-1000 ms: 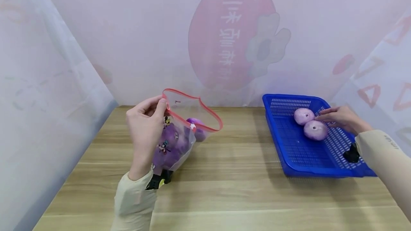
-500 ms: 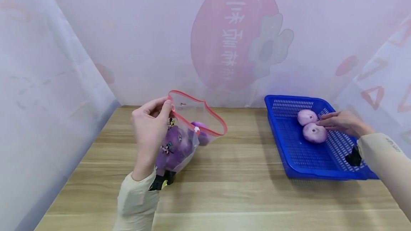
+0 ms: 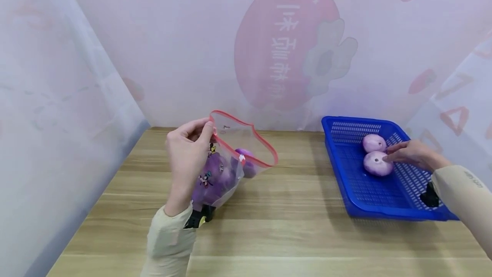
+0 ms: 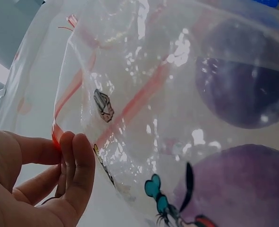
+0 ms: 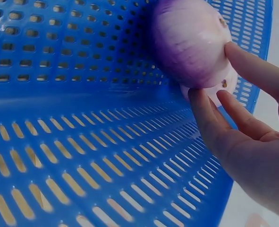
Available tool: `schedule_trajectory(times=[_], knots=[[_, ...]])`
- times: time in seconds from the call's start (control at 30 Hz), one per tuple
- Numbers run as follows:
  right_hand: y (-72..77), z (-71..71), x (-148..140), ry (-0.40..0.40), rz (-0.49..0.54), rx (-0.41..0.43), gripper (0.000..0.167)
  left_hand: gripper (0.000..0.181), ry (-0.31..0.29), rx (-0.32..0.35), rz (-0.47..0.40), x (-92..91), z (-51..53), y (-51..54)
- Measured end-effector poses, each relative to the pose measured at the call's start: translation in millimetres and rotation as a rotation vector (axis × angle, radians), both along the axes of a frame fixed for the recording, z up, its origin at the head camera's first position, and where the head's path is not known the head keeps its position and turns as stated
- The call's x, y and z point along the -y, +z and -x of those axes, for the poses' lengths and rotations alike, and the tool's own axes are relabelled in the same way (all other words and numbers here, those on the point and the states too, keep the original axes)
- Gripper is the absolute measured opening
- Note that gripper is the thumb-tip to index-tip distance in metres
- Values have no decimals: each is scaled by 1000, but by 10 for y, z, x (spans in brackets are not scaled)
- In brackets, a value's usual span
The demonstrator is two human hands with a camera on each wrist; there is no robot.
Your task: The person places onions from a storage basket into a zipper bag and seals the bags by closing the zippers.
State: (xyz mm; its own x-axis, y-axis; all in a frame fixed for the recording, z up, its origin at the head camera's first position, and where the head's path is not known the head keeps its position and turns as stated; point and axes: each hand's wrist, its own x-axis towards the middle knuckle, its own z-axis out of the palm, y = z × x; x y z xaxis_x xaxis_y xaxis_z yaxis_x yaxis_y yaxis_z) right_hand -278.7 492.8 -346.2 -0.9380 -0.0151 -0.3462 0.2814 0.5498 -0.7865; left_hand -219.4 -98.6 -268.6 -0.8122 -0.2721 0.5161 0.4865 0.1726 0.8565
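Note:
My left hand pinches the red-edged rim of a clear zip bag printed with cartoon figures. The bag's mouth gapes, and purple onions show through its wall. On the right, my right hand reaches into a blue plastic basket. Two purple-and-white onions lie there side by side. The nearer onion sits between the thumb and fingertips of my right hand, which touch it on opposite sides. Its neighbour is partly hidden behind it in the right wrist view.
The bag and basket stand apart on a wood-grain table. A pale printed curtain rises behind the table and along both sides. The basket has raised, slotted walls.
The head view has shifted slightly, moving the whole scene to the right. My right hand has come from behind the onions round to the nearer one. My left hand keeps its pinch on the bag.

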Motion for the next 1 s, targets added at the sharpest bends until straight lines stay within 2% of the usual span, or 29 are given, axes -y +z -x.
schedule_trajectory(times=[0.27, 0.53, 0.67, 0.77, 0.87, 1.0], knots=[[-24, -26, -27, 48, 41, 78, 64, 10, -16, -1, 3, -25, 9, 9], [-1, -62, -13, 32, 135, 150, 52, 13, -21, 5, -3, -23, 33, -7], [3, -67, -6, 21, 194, 157, 39, 12, -25, 14, -2, -13, 23, -4], [7, -65, 15, 3, 233, 167, 23, 12, -27, 17, -6, -3, 16, -7], [8, -60, 34, -5, 263, 174, 15, 12, -19, 23, -3, -21, -72, 85], [-14, -45, 24, 11, 282, 166, 15, 13, -11, 36, 6, -51, -192, 223]])
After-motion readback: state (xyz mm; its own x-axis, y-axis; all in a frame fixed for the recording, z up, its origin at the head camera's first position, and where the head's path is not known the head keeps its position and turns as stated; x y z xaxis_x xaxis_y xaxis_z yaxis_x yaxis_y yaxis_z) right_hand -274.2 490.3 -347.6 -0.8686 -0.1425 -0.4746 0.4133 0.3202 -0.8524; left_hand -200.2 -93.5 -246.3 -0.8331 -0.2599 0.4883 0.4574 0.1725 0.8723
